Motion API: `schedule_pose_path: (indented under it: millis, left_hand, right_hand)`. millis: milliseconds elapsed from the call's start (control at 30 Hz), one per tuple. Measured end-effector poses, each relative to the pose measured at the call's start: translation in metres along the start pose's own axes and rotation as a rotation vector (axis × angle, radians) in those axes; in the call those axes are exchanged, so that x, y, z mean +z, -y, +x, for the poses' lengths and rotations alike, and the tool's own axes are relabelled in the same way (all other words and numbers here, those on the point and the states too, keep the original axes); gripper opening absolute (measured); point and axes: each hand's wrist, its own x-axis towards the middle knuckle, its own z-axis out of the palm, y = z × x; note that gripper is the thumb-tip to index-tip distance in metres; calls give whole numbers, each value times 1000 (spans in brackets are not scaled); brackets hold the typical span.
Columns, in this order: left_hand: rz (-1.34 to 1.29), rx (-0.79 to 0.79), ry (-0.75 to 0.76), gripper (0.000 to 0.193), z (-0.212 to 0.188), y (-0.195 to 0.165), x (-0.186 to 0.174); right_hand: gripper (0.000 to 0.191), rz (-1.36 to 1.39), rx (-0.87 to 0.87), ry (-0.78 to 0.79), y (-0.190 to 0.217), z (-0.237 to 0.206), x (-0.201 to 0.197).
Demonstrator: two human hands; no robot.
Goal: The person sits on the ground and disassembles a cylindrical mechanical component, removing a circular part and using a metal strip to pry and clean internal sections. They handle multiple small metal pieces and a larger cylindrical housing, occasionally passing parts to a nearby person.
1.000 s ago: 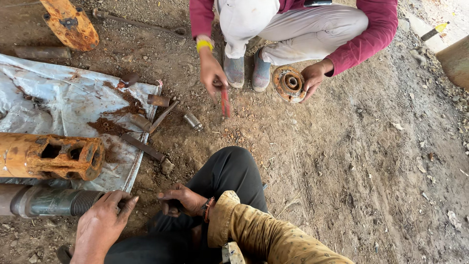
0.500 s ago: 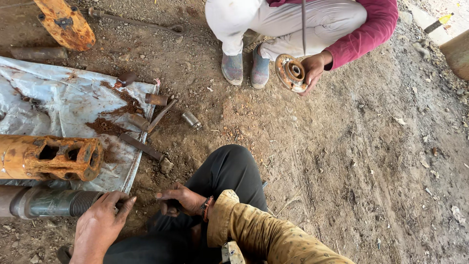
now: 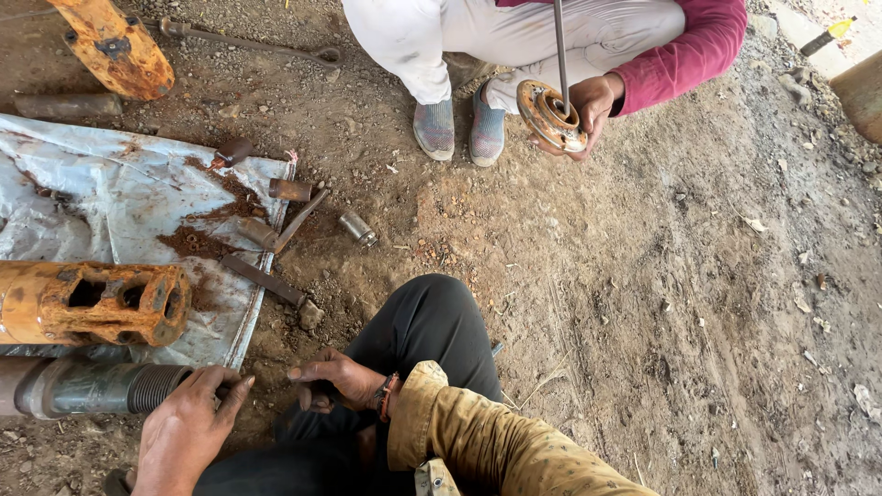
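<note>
Left hand (image 3: pixel 188 427): lay open, fingers touching threaded pipe (image 3: pixel 87 388), whose far end was cut off.
Right hand (image 3: pixel 335 378): loosely curled on dirt; grasp unclear.

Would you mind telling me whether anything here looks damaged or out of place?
The orange slotted housing on the grey sheet is heavily rusted, and rust-brown grit has spilled over the sheet around loose metal pieces. Nothing else stands out.

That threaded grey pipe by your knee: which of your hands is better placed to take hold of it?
Probably the left hand: its fingertips lie right at the threaded end of the grey pipe. The right hand rests on the dirt by the knee, farther from it.
</note>
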Motion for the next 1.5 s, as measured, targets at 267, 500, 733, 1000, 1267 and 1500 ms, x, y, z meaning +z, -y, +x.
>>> schedule_pose_path:
  millis: [267, 500, 733, 1000, 1267, 1500]
  left_hand:
    - [26, 183, -247, 53, 16, 21, 18]
    - [-212, 297, -304, 39, -8, 51, 14]
    - [-375, 275, -104, 35, -24, 74, -39]
    - [-1246, -203, -591, 36, 43, 218, -117]
    - [-1338, -797, -970, 56, 207, 399, -81]
    - [-694, -346, -787, 40, 289, 459, -63]
  right_hand:
    - [37, -275, 187, -280, -12, 9, -17]
    - [42, 18, -19, -2, -21, 34, 16]
    - [32, -152, -102, -228, -3, 69, 44]
    - [25, -1238, -751, -254, 34, 275, 106]
    - [89, -2092, -811, -260, 19, 371, 139]
    - [99, -1902, -270, -217, 16, 380, 113]
